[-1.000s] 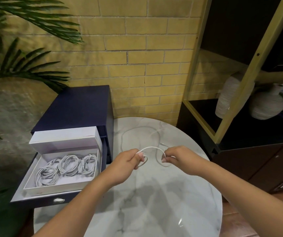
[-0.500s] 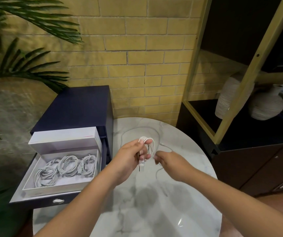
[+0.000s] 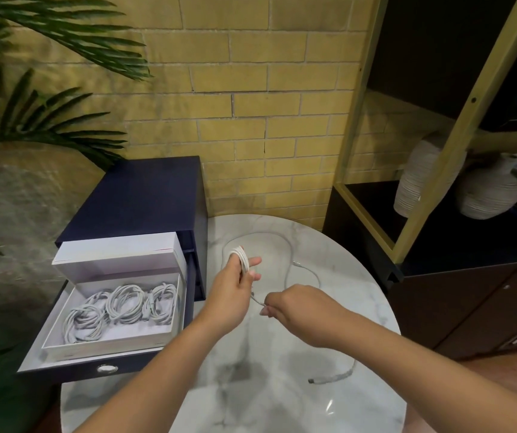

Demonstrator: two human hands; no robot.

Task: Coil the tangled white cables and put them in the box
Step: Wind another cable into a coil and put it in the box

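White cable [image 3: 241, 260] half-wound on the left hand [image 3: 232, 289], above the marble table [image 3: 266, 401].

The left hand's fingers act as a former: several loops sit round them, seemingly pinned by the thumb. The right hand [image 3: 298, 307] pinches the free run just beside it, probably to keep it taut for the next turn. The rest of the cable lies slack in a wide loop on the table beyond both hands. To the left, the box [image 3: 104, 346] sits open in the pulled-out drawer [image 3: 63, 370] of a dark cabinet [image 3: 138, 195], with coiled cables [image 3: 123, 303] already inside. A loose plug end [image 3: 329, 379] by the right forearm may snag as slack is drawn in.
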